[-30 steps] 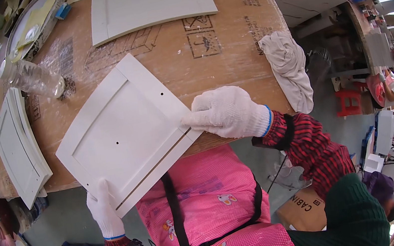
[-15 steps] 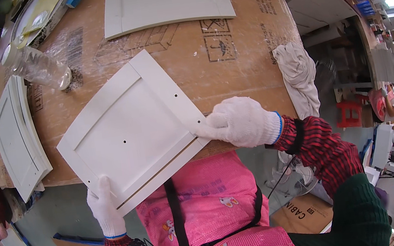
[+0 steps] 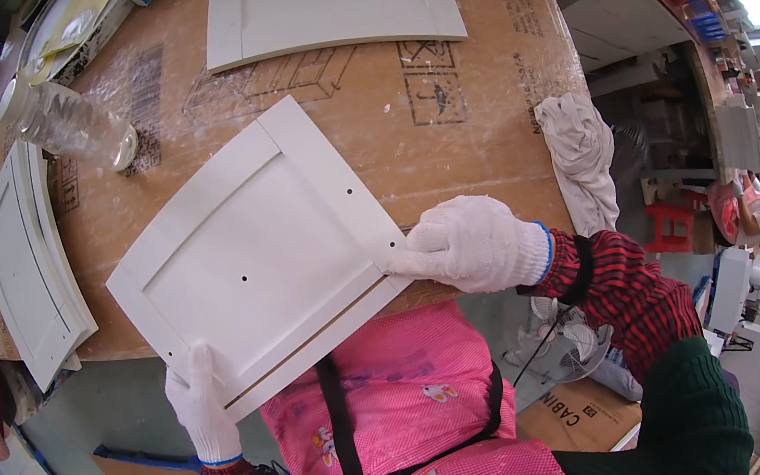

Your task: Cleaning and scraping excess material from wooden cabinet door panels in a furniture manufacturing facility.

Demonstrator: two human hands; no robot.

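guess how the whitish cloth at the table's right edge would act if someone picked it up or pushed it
The whitish cloth would likely be floppy, since it lies in soft, rumpled folds. It probably wouldn't roll, being an uneven bunch. A push to the right might send it off the table, as it sits right at the edge.

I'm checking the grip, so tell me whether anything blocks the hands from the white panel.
Nothing visible does, beyond the white gloves: the left hand holds the white panel near its lowest corner, the right hand near its right corner. The clear jar and crumpled cloth are apart from it.
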